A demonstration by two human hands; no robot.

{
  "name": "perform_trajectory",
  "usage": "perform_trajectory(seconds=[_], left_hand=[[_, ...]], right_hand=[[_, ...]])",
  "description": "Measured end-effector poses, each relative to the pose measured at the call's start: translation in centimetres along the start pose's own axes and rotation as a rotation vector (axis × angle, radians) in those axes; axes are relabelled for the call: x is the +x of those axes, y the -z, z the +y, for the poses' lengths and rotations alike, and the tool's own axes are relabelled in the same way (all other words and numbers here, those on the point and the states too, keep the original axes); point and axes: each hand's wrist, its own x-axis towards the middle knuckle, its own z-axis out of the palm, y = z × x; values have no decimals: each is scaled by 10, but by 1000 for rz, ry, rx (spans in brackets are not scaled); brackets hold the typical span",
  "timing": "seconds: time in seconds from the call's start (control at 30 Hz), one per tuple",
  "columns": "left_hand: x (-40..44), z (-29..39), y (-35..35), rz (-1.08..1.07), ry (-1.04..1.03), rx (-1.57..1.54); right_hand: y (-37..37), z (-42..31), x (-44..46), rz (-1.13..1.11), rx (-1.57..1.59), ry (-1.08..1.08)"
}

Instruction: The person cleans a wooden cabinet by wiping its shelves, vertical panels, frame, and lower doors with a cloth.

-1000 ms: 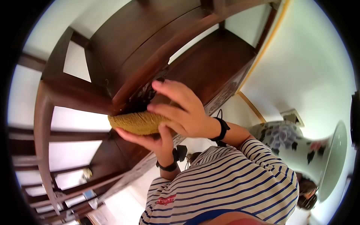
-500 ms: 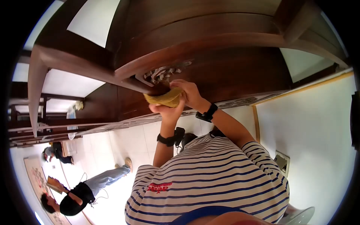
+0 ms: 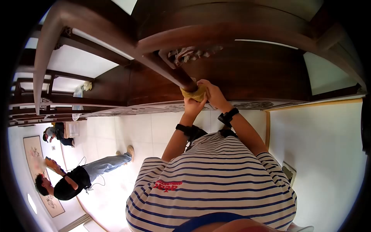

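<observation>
A mustard-yellow cloth (image 3: 193,94) is bunched around the lower end of a dark wooden post (image 3: 176,73). My left hand (image 3: 194,107) presses the cloth from the near side, its fingers partly hidden by it. On the other side, my right hand (image 3: 215,96) grips the cloth's right edge with curled fingers. Both hands are almost touching. Behind the post is a carved openwork ornament (image 3: 189,55) under the curved rail (image 3: 232,34). The dark wooden seat (image 3: 262,73) spreads out beyond my hands.
More dark wooden furniture (image 3: 46,102) stands at left, with a plastic bag (image 3: 78,96) and a pale yellow cloth (image 3: 87,86) on it. A person in a black top (image 3: 71,185) holds a brown object; another person (image 3: 58,134) is farther back. A white wall (image 3: 317,154) is at right.
The cloth, held loosely folded in front of the post before, now wraps around the post's lower end. My hands have drawn closer together, and the view has shifted.
</observation>
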Motion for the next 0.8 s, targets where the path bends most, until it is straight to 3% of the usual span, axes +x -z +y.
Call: perform_trajectory(seconds=[0.13,0.2,0.3,0.33,0.5,0.57,0.63,0.7,0.77,0.8], left_hand=[[-6,-5,5,-61,91,-95],[-12,-3,9,-139,-35,200],[-35,-24,5,-42,11,126],[-42,-32,9,-115,-18,178],[-42,2,35,-121,3,279],[-33,26,55,-249,122,407],[-33,22,67,-233,150,442],[-29,23,82,-424,208,520],[-28,24,101,-459,205,508],[-29,22,109,-570,229,582]], right_hand=[[1,-1,-5,-10,66,-81],[1,-2,-11,-10,50,-95],[2,-9,-19,-14,-80,-92],[2,-14,-20,-6,-110,-112],[0,-11,-32,19,-143,-88],[3,-11,-33,34,-366,-64],[4,-14,-36,38,-437,-29],[-1,-25,-44,43,-507,7],[-5,-40,-55,-122,-625,-262],[-9,-46,-60,-130,-627,-251]])
